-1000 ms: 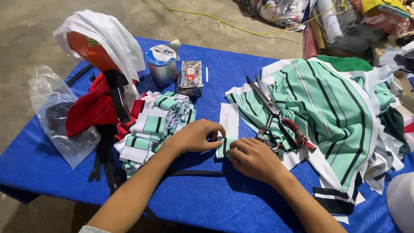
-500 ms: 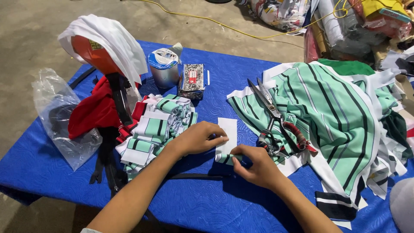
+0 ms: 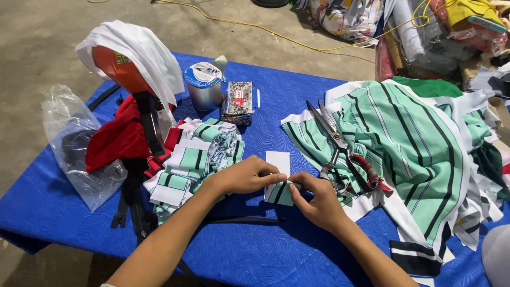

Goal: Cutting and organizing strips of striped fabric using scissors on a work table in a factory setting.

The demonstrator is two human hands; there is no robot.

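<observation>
My left hand [image 3: 245,176] and my right hand [image 3: 313,201] meet over a small green, white and black striped fabric piece [image 3: 280,192] on the blue table [image 3: 255,250]. Both pinch it, and its white end [image 3: 277,159] sticks out beyond my fingers. A pile of folded striped pieces [image 3: 196,159] lies just left of my left hand. Large scissors [image 3: 340,149] with red-wrapped handles rest right of my right hand on a big sheet of striped green cloth [image 3: 404,143].
A metal can [image 3: 203,87] and a small box [image 3: 238,101] stand at the back. Left are a red garment [image 3: 119,138], a white-draped orange object [image 3: 125,61], a clear plastic bag [image 3: 74,143] and black straps [image 3: 133,207]. Bundled goods [image 3: 435,32] and a yellow cord [image 3: 297,37] lie on the floor.
Both hands slid slightly along the striped piece and kept hold of it; my right hand turned its fingers inward onto the fabric. The view shifted a little.
</observation>
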